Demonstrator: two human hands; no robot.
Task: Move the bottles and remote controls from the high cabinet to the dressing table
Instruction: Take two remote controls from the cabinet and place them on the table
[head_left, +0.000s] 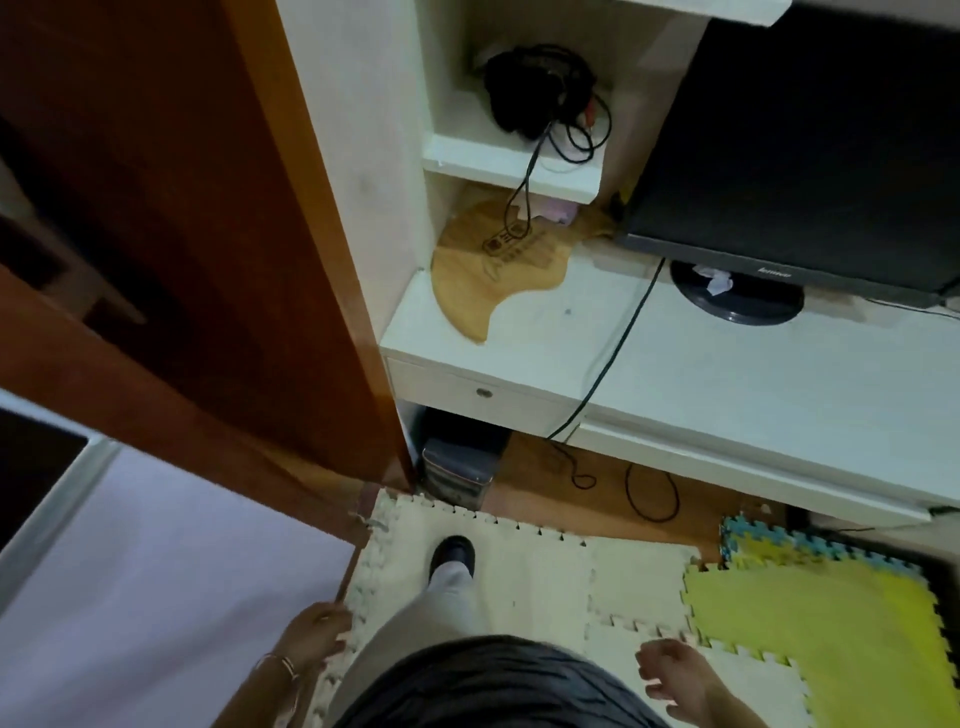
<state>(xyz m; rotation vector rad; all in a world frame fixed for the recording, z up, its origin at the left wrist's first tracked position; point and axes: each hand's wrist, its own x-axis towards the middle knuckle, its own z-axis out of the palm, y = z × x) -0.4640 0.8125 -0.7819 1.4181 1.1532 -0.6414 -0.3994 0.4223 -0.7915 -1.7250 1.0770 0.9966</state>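
No bottle or remote control shows in the head view. The brown wooden cabinet (171, 249) fills the left side, and its door (291, 467) swings out toward me. My left hand (317, 631), with bangles on the wrist, is at the lower left, its fingers curled on the door's thin bottom edge. At the lower right my right hand (675, 675) hangs loose over the floor mat, fingers apart, holding nothing. The cabinet's inside is dark and blurred.
A white desk (727, 374) stands ahead with a black monitor (810, 156), a guitar-shaped wooden board (483, 270) and a shelf of black cables (540, 93). Cream foam mats (519, 571) and yellow foam mats (831, 634) cover the floor. My foot (452, 556) is stepping forward.
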